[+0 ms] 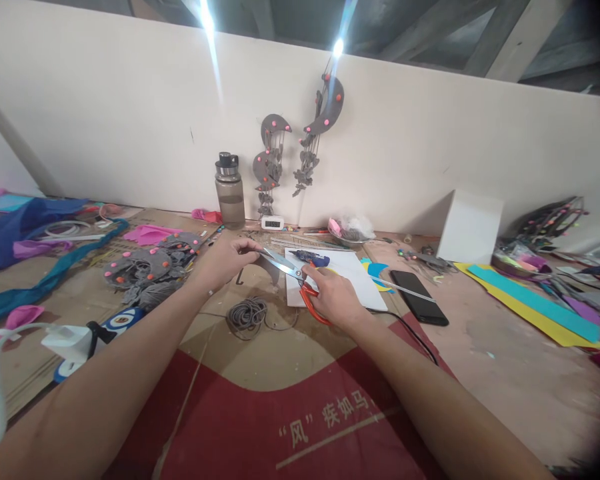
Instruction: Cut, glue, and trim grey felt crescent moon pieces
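My right hand (334,295) grips a pair of scissors (291,270) by their orange handles, with the blades pointing left. At the blade tips, the fingers of my left hand (230,265) are pinched together; whatever lies between them is too small to make out. Below both hands, a loose coil of grey cord (247,316) rests on the cardboard (260,363), one strand trailing right. Behind the scissors, a blue and black tool (314,258) lies on a white sheet (353,280), partly hidden by my right hand.
A bottle (230,197) and a small digital clock (272,223) stand by the wall. Grey crescent ornaments (326,110) hang there. To the right lie a phone (420,297) and coloured sheets (535,303); to the left, grey felt pieces (145,267) and a white plug (67,341).
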### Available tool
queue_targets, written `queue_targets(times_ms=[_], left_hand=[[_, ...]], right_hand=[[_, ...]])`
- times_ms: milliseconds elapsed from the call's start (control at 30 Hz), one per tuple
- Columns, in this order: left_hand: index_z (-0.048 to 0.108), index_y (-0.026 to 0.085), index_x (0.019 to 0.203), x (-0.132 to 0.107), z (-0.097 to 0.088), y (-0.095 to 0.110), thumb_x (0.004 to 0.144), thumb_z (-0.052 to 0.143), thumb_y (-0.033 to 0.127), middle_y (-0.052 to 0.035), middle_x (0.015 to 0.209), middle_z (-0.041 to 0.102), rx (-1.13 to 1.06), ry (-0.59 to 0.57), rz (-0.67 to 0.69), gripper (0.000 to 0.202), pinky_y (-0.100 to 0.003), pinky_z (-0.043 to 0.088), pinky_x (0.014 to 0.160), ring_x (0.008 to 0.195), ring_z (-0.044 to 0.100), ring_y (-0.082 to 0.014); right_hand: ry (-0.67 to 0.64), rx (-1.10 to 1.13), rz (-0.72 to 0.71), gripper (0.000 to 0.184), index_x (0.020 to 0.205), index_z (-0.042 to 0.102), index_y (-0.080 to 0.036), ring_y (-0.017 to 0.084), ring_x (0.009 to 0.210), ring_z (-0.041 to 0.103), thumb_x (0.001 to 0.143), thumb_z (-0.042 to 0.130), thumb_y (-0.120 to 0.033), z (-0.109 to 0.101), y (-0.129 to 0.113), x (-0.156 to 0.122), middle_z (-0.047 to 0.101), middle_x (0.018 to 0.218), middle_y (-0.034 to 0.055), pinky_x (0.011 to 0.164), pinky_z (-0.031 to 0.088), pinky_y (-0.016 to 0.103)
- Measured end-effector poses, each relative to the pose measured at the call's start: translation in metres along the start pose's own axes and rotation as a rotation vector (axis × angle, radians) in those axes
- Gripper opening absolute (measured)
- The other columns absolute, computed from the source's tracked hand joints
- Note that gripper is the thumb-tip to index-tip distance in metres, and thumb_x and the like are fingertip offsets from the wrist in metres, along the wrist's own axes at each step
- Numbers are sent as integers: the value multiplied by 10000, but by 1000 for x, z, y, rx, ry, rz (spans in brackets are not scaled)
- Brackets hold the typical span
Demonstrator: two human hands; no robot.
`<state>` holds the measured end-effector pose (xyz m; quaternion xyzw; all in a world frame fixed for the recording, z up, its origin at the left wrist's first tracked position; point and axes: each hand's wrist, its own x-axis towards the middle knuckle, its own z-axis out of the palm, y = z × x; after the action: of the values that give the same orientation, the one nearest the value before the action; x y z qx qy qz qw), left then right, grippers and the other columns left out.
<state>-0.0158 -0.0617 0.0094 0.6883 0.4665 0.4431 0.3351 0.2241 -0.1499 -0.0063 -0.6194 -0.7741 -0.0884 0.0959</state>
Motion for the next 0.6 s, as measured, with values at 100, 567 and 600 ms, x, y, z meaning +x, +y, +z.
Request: queue_targets(times_ms=[100,567,600], left_hand=[[749,214,801,1,0,-3,678,657,340,-11,741,704,63,-44,31,199,-255,413,615,685,593,-184],[748,232,786,1,-4,-1,684,642,342,7,671,678,145,-57,55,184,-258,386,572,645,586,-187],[748,233,780,2,-4,-1,679,647,340,8,658,672,137,-58,52,179,-259,385,568,642,588,-189]], right_hand=[[-8,-10,7,401,1302,499,-273,214,931,632,902,476,-289,1,0,0,670,1097,69,700,415,271],[2,-49,-4,398,1297,504,-276,212,874,637,902,456,-276,4,2,0,681,1035,65,669,399,270],[2,-51,-5,400,1299,504,-276,212,874,638,901,458,-275,4,2,0,681,1035,65,667,399,269]])
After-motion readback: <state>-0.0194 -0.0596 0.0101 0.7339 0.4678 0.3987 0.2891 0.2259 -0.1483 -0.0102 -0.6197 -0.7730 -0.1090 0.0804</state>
